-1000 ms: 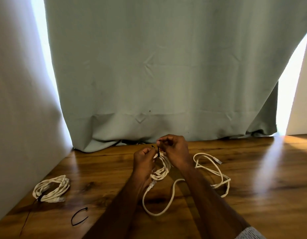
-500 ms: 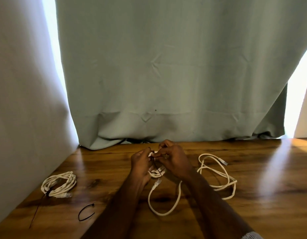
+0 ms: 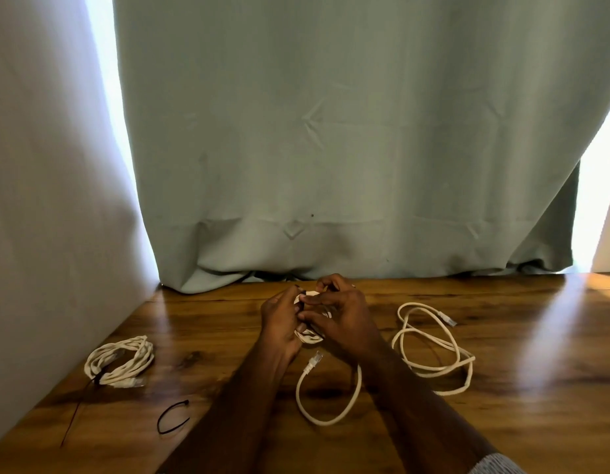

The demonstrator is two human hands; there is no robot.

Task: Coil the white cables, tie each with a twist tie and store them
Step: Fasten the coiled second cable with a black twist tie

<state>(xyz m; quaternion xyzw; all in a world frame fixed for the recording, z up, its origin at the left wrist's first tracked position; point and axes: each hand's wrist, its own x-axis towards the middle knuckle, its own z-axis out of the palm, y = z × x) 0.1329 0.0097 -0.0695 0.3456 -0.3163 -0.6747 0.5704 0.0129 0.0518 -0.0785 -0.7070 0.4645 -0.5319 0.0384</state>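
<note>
both hands [image 3: 317, 316] gripping white cable coil [image 3: 308, 336], black tie [image 3: 299, 288]

white cables [image 3: 433, 350], black twist tie [image 3: 172, 417], brown wooden table [image 3: 502, 422]

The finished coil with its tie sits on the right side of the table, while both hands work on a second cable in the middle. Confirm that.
Not quite. The head view shows the finished coil with its tie on the table's left side. The left hand and right hand do work on a second cable in the middle.
</note>
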